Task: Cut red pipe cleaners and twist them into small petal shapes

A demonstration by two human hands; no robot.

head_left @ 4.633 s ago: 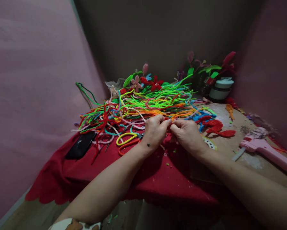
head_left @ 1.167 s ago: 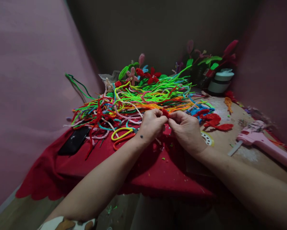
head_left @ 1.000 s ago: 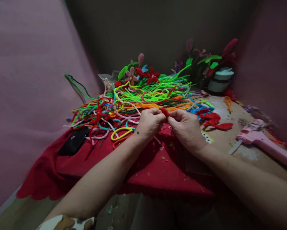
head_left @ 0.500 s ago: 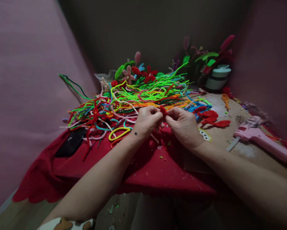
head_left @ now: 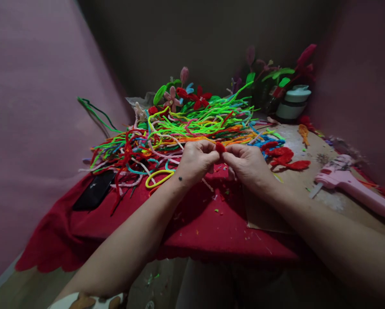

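Observation:
A small red piece of pipe cleaner (head_left: 220, 148) is pinched between the fingertips of both hands, above the near side of the table. My left hand (head_left: 199, 159) is closed on its left side, thumb against the curled fingers. From the right, my right hand (head_left: 248, 165) pinches it between thumb and forefinger. Most of the red piece is hidden by the fingers. Just behind the hands spreads a heap of pipe cleaners (head_left: 199, 124) in green, yellow, orange, pink and other colours. Red fuzzy petal shapes (head_left: 284, 159) lie to the right of my right hand.
A pink glue gun (head_left: 350, 184) lies on brown cardboard (head_left: 327, 206) at the right. At left a black phone (head_left: 94, 191) rests on the red tablecloth (head_left: 205, 231). Pipe-cleaner flowers (head_left: 200, 98) and a lidded jar (head_left: 293, 103) stand behind. Yellow scissor handles (head_left: 158, 178) show near my left wrist.
My right hand has shifted and turned slightly, its fingers now straighter against the red piece. Less of the red piece sticks up. My left hand stays nearly in place.

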